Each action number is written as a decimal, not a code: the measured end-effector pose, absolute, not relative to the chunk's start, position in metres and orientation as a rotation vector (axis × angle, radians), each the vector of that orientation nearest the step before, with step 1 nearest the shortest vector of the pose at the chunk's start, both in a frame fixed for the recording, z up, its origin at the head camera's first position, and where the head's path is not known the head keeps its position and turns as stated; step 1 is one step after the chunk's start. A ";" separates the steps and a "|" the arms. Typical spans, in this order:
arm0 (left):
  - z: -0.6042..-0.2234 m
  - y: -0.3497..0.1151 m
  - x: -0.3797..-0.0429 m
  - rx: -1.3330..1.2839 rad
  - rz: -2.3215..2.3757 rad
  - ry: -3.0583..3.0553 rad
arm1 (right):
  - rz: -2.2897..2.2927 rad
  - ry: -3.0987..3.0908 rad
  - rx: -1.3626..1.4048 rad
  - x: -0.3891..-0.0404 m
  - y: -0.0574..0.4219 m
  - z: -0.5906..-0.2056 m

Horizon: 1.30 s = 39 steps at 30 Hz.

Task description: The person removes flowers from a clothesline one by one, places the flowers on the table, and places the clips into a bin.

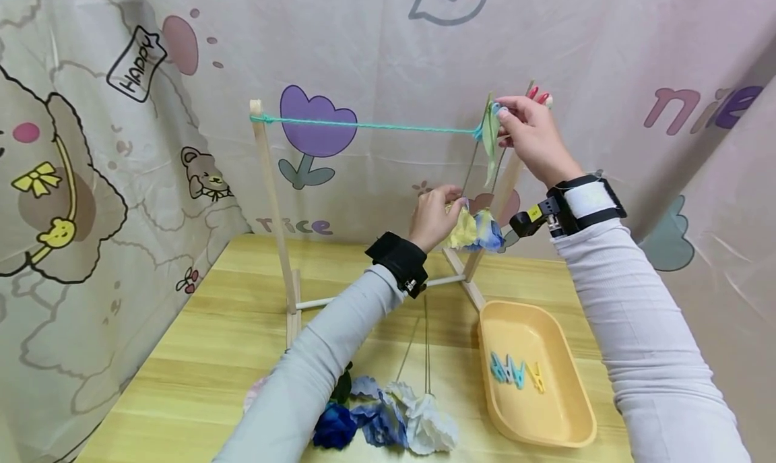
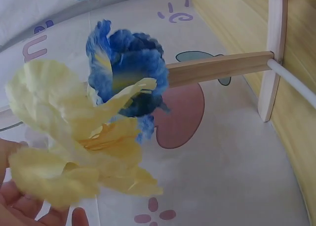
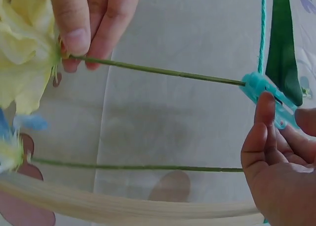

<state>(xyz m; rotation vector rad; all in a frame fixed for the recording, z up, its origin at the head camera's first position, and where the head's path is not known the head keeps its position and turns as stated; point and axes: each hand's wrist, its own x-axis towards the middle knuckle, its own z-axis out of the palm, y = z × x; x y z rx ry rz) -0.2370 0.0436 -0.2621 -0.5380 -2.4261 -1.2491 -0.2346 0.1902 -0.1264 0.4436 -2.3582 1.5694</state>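
Note:
My right hand (image 1: 536, 136) is at the right end of the teal cord (image 1: 364, 124). Its thumb and fingers pinch a teal clothespin (image 3: 256, 85) that sits at the cord, around the top of a yellow flower's green stem (image 3: 163, 71). Lower down, my left hand (image 1: 433, 217) pinches that stem just by the yellow flower (image 1: 462, 230), whose bloom hangs downward. A blue flower (image 1: 488, 232) hangs right beside it on its own stem, whose upper end is hidden behind my right hand in the right wrist view. A green leaf (image 1: 491, 153) dangles by the clothespin.
The cord runs between wooden posts, the left post (image 1: 275, 213) fully in sight. A yellow tray (image 1: 539, 416) at the right holds several clothespins (image 1: 514, 372). At the table's front lie a dark blue flower (image 1: 335, 426), a lighter blue one (image 1: 382, 422) and white blooms (image 1: 430, 428).

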 end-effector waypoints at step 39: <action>-0.293 0.019 -0.212 -0.662 -1.329 -2.516 | 1.480 -1.833 0.396 -0.213 0.198 -0.149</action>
